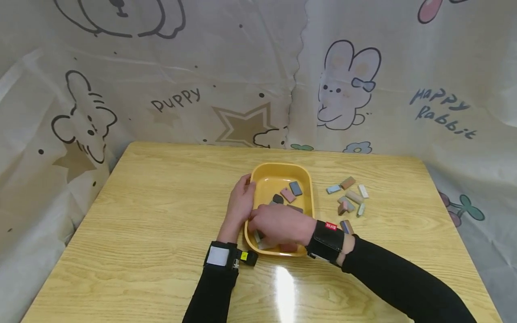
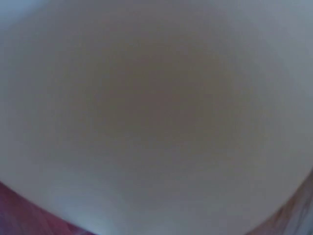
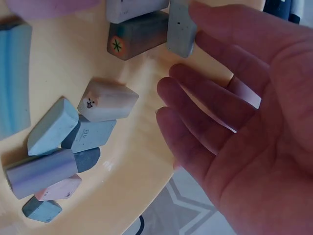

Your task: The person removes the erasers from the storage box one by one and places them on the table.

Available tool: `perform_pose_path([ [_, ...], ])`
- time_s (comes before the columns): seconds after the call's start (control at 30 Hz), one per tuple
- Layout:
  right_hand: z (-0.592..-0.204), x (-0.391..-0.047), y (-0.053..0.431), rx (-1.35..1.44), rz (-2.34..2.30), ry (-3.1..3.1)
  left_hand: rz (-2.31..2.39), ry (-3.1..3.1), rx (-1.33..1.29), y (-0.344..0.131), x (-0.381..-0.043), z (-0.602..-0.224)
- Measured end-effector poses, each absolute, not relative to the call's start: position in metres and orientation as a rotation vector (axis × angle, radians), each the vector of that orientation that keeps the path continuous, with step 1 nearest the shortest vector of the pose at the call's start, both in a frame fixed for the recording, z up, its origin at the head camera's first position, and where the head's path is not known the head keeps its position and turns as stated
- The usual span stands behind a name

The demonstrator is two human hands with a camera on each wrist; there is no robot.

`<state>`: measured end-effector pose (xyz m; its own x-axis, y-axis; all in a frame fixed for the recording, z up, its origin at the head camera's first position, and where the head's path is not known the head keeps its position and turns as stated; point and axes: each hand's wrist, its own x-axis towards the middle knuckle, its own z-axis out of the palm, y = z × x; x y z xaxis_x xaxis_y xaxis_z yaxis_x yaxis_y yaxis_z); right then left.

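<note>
A yellow plastic tray [image 1: 278, 172] sits on the table with several erasers inside, among them a pink one [image 1: 288, 194] and a blue-grey one [image 1: 295, 188]. My left hand [image 1: 241, 200] grips the tray's left rim, thumb at the edge. Over the tray's near half reaches my right hand [image 1: 282, 222]. In the right wrist view its thumb and index finger pinch a pale grey eraser [image 3: 180, 32], next to a dark eraser with an orange end [image 3: 139, 36]. Lower lie a cat-face eraser [image 3: 107, 101] and a purple one [image 3: 44, 171]. A blurred pale surface fills the left wrist view.
Right of the tray, several more erasers lie loose on the wooden table [image 1: 161, 215], including a light blue one [image 1: 333, 189], a brown one [image 1: 348, 182] and a white one [image 1: 363, 191]. A printed curtain [image 1: 194, 67] hangs behind the table.
</note>
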<state>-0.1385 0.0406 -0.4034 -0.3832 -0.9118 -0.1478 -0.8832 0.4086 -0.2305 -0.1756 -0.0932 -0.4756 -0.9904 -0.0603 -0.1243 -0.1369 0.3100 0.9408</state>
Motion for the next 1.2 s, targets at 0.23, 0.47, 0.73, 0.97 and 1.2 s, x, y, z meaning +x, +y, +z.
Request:
perform_pose_path([
  [0.23, -0.405, -0.136, 0.038, -1.529, -0.191, 2.461, 1.773, 2.522, -0.169, -0.093, -0.178, -0.474],
  [0.47, -0.404, -0.134, 0.038, -1.504, -0.152, 2.470, 1.771, 2.523, -0.149, -0.094, -0.179, -0.477],
  [0.73, -0.380, -0.132, 0.090, -1.404, -0.351, 2.665, 1.754, 2.570, -0.146, -0.094, -0.177, -0.476],
  [0.97, -0.383, -0.124, 0.181, -0.980, -0.544, 2.944, 1.734, 2.572, -0.155, -0.092, -0.177, -0.475],
  [1.2, -0.421, -0.110, 0.250, -0.617, -0.496, 3.003, 1.726, 2.566, -0.146, -0.092, -0.176, -0.474],
])
